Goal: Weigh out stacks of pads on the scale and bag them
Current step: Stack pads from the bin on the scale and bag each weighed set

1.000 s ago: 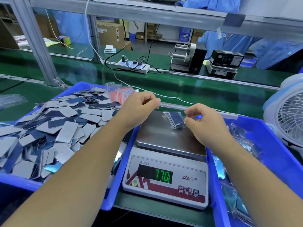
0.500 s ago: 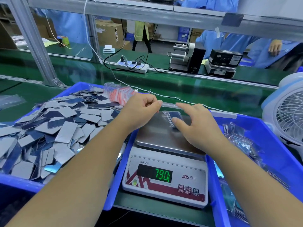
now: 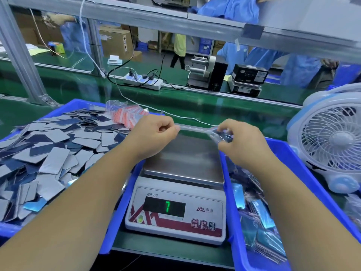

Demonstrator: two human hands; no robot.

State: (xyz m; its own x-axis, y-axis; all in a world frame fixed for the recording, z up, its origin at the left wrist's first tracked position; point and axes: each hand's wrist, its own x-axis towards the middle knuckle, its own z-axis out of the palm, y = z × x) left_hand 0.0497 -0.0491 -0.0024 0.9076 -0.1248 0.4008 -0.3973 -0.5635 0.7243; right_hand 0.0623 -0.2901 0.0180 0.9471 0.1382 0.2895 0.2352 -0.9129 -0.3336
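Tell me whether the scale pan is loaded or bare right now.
Bare. The steel scale pan shows nothing on it; the right hand holds the bagged pads above its far right corner.

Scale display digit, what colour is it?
Green, on the scale's black display; head view.

Both hands raised, left hand point(image 3: 156, 132) apparently fisted, right hand point(image 3: 240, 141) pinching.

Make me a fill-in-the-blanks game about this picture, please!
1. The right hand pinches a small clear ____ of pads.
2. The scale has a green ____ lit on its display.
3. The loose pads lie heaped in a ____ tray.
4. The white fan stands to the ____ of the scale.

Missing words: bag; 7; blue; right
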